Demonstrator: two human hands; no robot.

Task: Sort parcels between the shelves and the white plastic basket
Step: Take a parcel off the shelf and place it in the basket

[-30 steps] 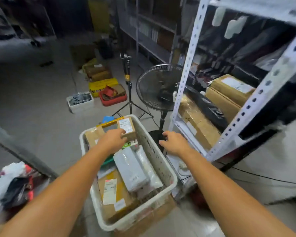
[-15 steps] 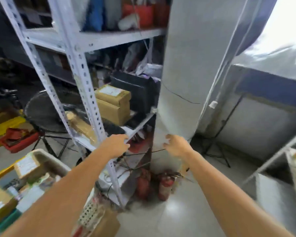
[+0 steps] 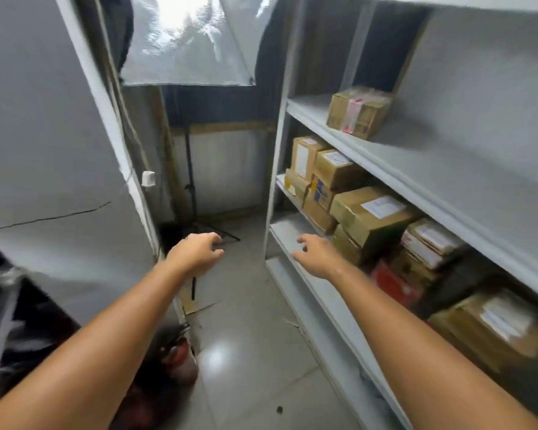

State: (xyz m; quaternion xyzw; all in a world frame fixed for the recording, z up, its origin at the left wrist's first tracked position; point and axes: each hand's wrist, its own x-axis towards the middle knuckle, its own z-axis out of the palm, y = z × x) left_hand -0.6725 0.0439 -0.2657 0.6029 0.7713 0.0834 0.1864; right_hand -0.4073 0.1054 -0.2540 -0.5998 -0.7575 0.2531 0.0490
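Both bare arms reach forward. The left hand [image 3: 196, 254] hangs over the floor, fingers loosely curled, holding nothing. The right hand [image 3: 316, 257] is palm-down with relaxed, parted fingers, empty, at the near edge of the grey shelves [image 3: 448, 169] on the right. Brown cardboard parcels [image 3: 370, 217] with white labels are stacked just right of it. A taped box [image 3: 357, 113] sits one shelf higher.

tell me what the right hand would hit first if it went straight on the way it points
Likely the bare end of the lower shelf, just ahead of the right hand; the cardboard boxes sit right of that line. Depth is unclear.
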